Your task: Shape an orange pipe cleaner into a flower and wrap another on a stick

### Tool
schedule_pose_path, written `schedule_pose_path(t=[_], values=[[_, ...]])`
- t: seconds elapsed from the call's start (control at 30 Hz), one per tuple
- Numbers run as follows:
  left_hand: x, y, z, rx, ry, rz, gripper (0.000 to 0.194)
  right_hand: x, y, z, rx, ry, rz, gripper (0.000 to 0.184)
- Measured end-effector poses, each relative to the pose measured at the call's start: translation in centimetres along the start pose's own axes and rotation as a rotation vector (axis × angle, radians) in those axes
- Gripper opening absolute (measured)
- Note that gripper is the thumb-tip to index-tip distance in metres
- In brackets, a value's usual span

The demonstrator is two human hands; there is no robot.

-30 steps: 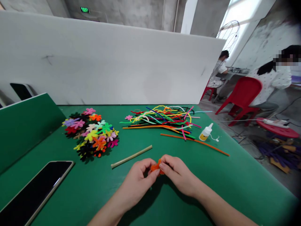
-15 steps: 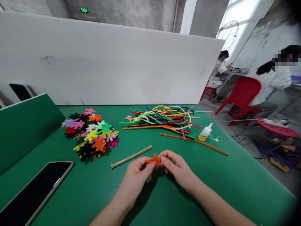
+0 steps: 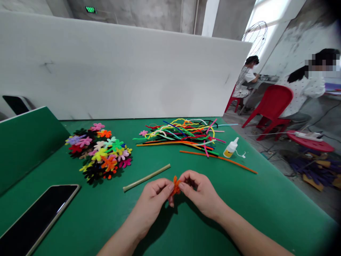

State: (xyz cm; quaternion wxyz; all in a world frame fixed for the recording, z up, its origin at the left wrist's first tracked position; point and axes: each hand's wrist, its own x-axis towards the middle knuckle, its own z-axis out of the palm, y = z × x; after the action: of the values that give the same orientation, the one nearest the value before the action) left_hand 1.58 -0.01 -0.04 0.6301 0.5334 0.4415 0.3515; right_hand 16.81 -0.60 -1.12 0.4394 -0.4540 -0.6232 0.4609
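Head view: holds an orange flower (image 3: 176, 187) pinched in the narrow grip of left hand (image 3: 156, 197) and right hand (image 3: 201, 192), over the green table (image 3: 87, 220), near a pale stick (image 3: 146, 177), with a heap of coloured flowers (image 3: 99, 154) farther left and a white bottle (image 3: 230, 148) farther right.

Bare left hand (image 3: 154, 195) and bare right hand (image 3: 201, 193) observed near each other, thumbs and forefingers pinched, right-hand fingers bent, bare left forearm (image 3: 124, 231) and bare right forearm (image 3: 247, 227) angled inward.
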Motion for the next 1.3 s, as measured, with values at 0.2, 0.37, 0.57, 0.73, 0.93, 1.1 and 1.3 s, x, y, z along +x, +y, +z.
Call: schedule_pose_path(t=[0.2,0.37,0.57,0.73,0.93,1.1,1.3], values=[[-0.2,-0.1,0.1,-0.114,-0.064,-0.018,0.027,-0.1,-0.4,0.0,0.185,-0.04,0.053,0.015],[-0.3,-0.1,0.5,-0.323,-0.046,-0.056,0.024,0.3,-0.6,0.0,0.362,0.015,0.176,0.022],[-0.4,0.5,0.8,-0.175,0.054,0.01,0.015,0.4,-0.1,0.2,0.45,0.056,0.207,0.023],[-0.3,0.4,0.7,0.013,0.136,0.071,0.01,0.2,-0.5,0.0,0.413,0.016,0.17,0.018],[-0.4,-0.2,0.5,0.139,0.075,0.049,0.012,0.1,-0.3,-0.3,0.309,-0.005,0.106,0.015],[-0.2,-0.3,0.4,-0.004,0.106,0.01,0.025,0.0,0.1,0.0,0.255,-0.012,0.107,0.018],[-0.2,-0.2,0.5,-0.268,0.097,0.004,0.024,0.1,0.5,0.2,0.239,0.117,0.028,0.013]])
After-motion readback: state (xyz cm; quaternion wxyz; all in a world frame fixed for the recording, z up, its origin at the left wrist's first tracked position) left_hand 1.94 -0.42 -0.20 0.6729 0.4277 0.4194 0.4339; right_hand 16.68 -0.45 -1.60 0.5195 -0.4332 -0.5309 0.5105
